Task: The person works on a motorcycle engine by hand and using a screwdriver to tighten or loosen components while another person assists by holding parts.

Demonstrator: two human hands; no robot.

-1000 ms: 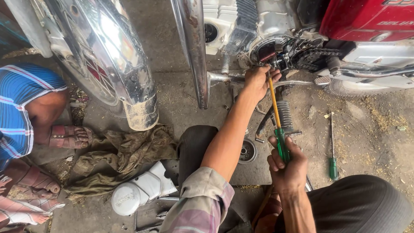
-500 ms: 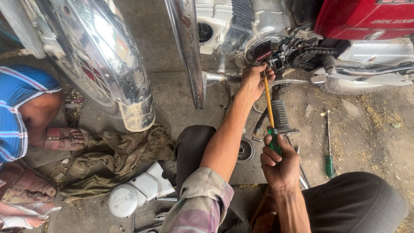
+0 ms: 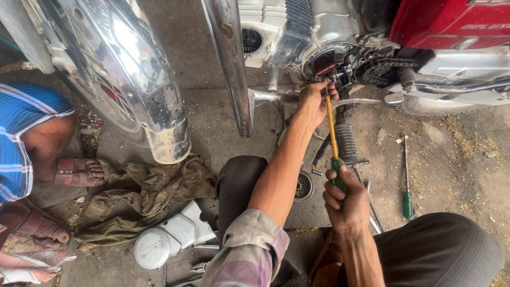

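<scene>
Here two screwdrivers show: one with a yellow shaft and green handle (image 3: 333, 143) in use, and a second screwdriver (image 3: 407, 180) with a green handle lying on the concrete floor (image 3: 212, 122) at about three o'clock from the hands. There is one motorcycle engine (image 3: 319, 48), one drive chain (image 3: 385, 69), one chrome exhaust pipe (image 3: 228, 64), one chrome mudguard (image 3: 127, 69), one crumpled rag (image 3: 143, 186) and one white engine cover (image 3: 164, 239) lying at seven o'clock.

The yellow-shafted screwdriver runs nearly upright through the centre of the view, its tip at twelve o'clock against the exposed engine parts, its green grip low at six o'clock.

The right hand (image 3: 348, 204) is a closed fist, fingers wrapped tightly around the green handle. The left hand (image 3: 313, 101) reaches up to the engine, its fingers curled together and pinching the shaft near the tip, touching the metal there.

Another person's sandalled foot (image 3: 79, 171) rests at nine o'clock, beside a striped blue shirt (image 3: 21, 138).
</scene>
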